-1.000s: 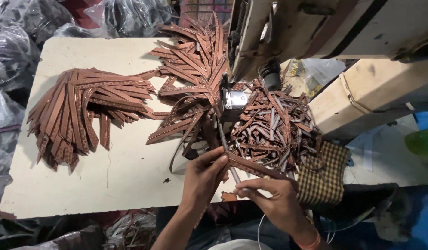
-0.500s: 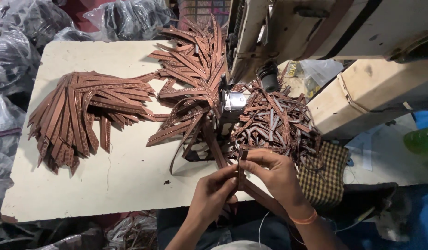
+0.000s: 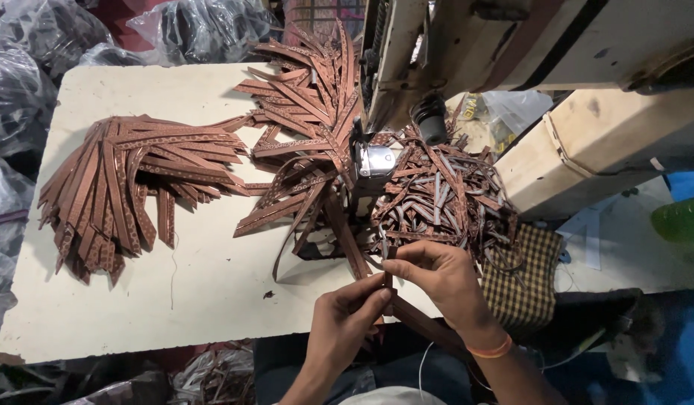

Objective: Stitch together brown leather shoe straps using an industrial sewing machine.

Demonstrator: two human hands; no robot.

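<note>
My left hand [image 3: 348, 315] and my right hand [image 3: 439, 279] meet at the near edge of the white table [image 3: 129, 300], both pinching one brown leather strap [image 3: 387, 279] held upright between the fingertips. A longer brown strap [image 3: 347, 238] runs from my hands up toward the metal presser foot [image 3: 374, 160] of the sewing machine [image 3: 437, 52]. A tangled heap of short brown straps [image 3: 444, 199] lies just beyond my right hand.
A fanned pile of brown straps [image 3: 114, 184] lies on the table's left side and another pile [image 3: 309, 90] at the back by the machine. A checked cloth [image 3: 530, 274] hangs at the right. Dark plastic bags [image 3: 32, 45] surround the table.
My hands have drawn together, from holding a strap flat near the table edge to pinching it upright. The piles have not moved.
</note>
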